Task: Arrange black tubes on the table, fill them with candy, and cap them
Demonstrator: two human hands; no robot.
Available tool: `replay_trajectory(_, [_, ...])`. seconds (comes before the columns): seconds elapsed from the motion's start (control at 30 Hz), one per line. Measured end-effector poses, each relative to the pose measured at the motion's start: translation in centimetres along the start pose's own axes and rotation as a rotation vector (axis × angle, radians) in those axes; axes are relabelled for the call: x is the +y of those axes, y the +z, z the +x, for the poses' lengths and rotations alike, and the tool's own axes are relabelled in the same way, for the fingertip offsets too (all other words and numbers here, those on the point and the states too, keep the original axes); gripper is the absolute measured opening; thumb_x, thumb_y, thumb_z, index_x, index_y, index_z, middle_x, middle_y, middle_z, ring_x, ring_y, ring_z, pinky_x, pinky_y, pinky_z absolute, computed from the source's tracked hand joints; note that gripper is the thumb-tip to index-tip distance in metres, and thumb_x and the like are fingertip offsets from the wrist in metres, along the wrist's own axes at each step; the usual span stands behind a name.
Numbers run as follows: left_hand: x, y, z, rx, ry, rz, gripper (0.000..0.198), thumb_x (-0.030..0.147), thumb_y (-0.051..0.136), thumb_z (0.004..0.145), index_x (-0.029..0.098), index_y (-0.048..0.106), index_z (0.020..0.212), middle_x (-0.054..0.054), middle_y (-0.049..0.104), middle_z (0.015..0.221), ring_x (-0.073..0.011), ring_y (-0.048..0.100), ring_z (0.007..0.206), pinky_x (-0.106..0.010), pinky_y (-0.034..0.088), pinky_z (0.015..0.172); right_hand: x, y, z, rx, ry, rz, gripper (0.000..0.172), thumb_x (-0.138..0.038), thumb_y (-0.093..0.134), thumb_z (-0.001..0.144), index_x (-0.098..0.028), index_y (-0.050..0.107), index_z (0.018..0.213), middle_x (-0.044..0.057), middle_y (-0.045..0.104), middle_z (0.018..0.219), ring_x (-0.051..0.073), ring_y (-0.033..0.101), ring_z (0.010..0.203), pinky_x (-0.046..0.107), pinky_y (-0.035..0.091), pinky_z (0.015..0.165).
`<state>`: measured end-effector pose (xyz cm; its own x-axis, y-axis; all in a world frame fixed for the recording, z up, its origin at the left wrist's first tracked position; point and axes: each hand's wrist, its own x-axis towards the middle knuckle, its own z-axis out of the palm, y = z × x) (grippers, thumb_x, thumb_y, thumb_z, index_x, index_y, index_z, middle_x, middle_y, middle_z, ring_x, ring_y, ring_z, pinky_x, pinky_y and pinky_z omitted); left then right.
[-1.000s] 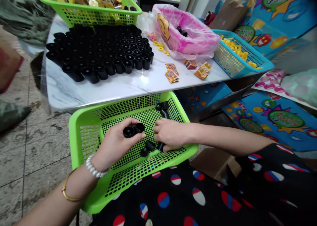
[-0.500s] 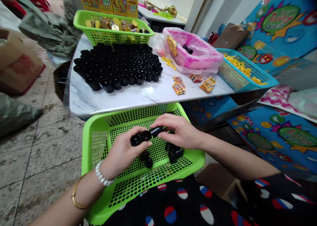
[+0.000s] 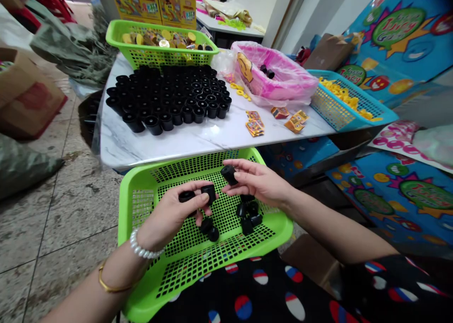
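Observation:
Over the green basket (image 3: 132, 191), my left hand (image 3: 173, 210) is closed on two small black plastic cups (image 3: 208, 194), one between thumb and fingertips and the other deeper in the palm. My right hand (image 3: 260, 181), to the right and slightly farther away, pinches another black cup (image 3: 229, 174) between thumb and fingers. The hands are a short way apart. Below them, several loose black cups (image 3: 250, 218) lie at the right of the basket, and a few more (image 3: 209, 229) lie under my left hand.
Many black cups (image 3: 170, 96) stand packed upright on the marble-patterned table (image 3: 159, 146). Behind them is a green basket of gold coin-like pieces (image 3: 123, 42). A pink lined basket (image 3: 279, 87), small printed packets (image 3: 255, 123) and a blue basket of yellow pieces (image 3: 339, 113) are to the right.
My hands have drawn apart; the right one has lifted slightly with its cup turned more upright. The cup at my left fingertips has turned, its open mouth no longer facing me.

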<state>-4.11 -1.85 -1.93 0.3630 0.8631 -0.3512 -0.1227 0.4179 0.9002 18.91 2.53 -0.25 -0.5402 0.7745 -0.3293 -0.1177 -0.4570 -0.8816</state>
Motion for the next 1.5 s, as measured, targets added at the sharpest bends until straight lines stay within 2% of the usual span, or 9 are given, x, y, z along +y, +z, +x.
replay_trajectory(0.13, [0.3,0.3,-0.3,0.013,0.045,0.085,0.047,0.035,0.070,0.084,0.015,0.055,0.123,-0.003,0.067,0.071,-0.0140,0.060,0.056,-0.026,0.049,0.052,0.1,0.0,0.2,-0.035,-0.039,-0.280,0.040,-0.024,0.068,0.081,-0.017,0.055,0.118,0.006,0.063,0.102,0.016,0.068,0.086,0.035,0.060,0.078])
replay_trajectory(0.37, [0.2,1.1,-0.7,-0.121,-0.046,0.142,0.067,0.036,0.069,0.082,0.017,0.040,0.140,-0.003,0.067,0.064,-0.0162,0.062,0.052,-0.023,0.047,0.044,-0.4,2.3,-0.2,-0.179,-0.608,-1.112,0.052,-0.003,0.051,0.082,-0.021,0.058,0.130,0.010,0.057,0.127,0.020,0.054,0.118,0.043,0.046,0.103])
replay_trajectory(0.47, [-0.1,1.0,-0.5,-0.058,-0.037,0.158,0.054,0.040,0.067,0.084,0.013,0.053,0.129,-0.006,0.068,0.065,-0.0178,0.065,0.055,-0.021,0.046,0.040,-0.2,3.3,-0.3,-0.310,-0.586,-1.110,0.062,-0.008,0.055,0.082,-0.019,0.045,0.142,0.014,0.049,0.139,0.023,0.048,0.128,0.043,0.043,0.108])
replay_trajectory(0.73, [-0.2,0.6,-0.2,0.095,0.014,0.061,0.049,0.039,0.068,0.083,0.015,0.060,0.124,-0.004,0.067,0.068,-0.0155,0.062,0.057,-0.021,0.044,0.040,1.0,3.4,-0.3,-0.016,-0.416,-0.884,0.076,-0.017,0.070,0.074,-0.022,0.043,0.145,0.015,0.027,0.155,0.025,0.051,0.126,0.039,0.055,0.094])
replay_trajectory(0.9, [0.0,0.5,-0.1,0.082,-0.001,0.019,0.036,0.035,0.072,0.080,0.014,0.063,0.108,-0.004,0.067,0.067,-0.0130,0.058,0.054,-0.021,0.041,0.044,0.6,1.6,-0.3,0.094,-0.230,-0.761,0.028,-0.019,0.064,0.082,-0.020,0.072,0.108,0.011,0.047,0.144,0.024,0.052,0.126,0.044,0.052,0.099])
replay_trajectory(1.03, [0.2,0.7,0.0,0.103,-0.001,0.006,0.037,0.033,0.074,0.079,0.014,0.063,0.109,-0.005,0.069,0.069,-0.0111,0.056,0.051,-0.023,0.044,0.047,0.6,0.9,-0.1,0.051,-0.229,-1.054,0.022,-0.020,0.068,0.081,-0.018,0.073,0.103,0.013,0.056,0.135,0.024,0.052,0.127,0.048,0.042,0.108])
replay_trajectory(1.2, [0.4,0.2,0.0,0.343,0.135,-0.165,0.052,0.031,0.080,0.073,0.016,0.062,0.119,-0.008,0.070,0.092,-0.0123,0.060,0.061,-0.022,0.043,0.047,0.1,1.7,0.5,-0.212,-0.242,-1.419,0.034,-0.023,0.067,0.084,-0.014,0.068,0.117,0.017,0.056,0.133,0.027,0.056,0.120,0.044,0.045,0.103])
replay_trajectory(1.33, [0.6,0.0,0.0,0.428,0.186,-0.212,0.049,0.027,0.083,0.069,0.016,0.066,0.113,-0.004,0.066,0.083,-0.0108,0.056,0.059,-0.022,0.042,0.048,0.8,3.6,1.4,-0.501,-0.262,-1.666,0.047,-0.027,0.067,0.085,-0.016,0.059,0.130,0.018,0.054,0.126,0.024,0.064,0.091,0.037,0.052,0.075])
replay_trajectory(1.5, [0.3,-0.4,0.0,0.370,0.153,-0.161,0.045,0.027,0.083,0.069,0.016,0.068,0.110,-0.003,0.065,0.077,-0.0116,0.055,0.062,-0.022,0.041,0.050,3.5,5.3,2.8,-0.792,-0.231,-1.720,0.023,-0.027,0.058,0.092,-0.012,0.066,0.109,0.011,0.058,0.100,0.015,0.055,0.068,0.029,0.043,0.059])
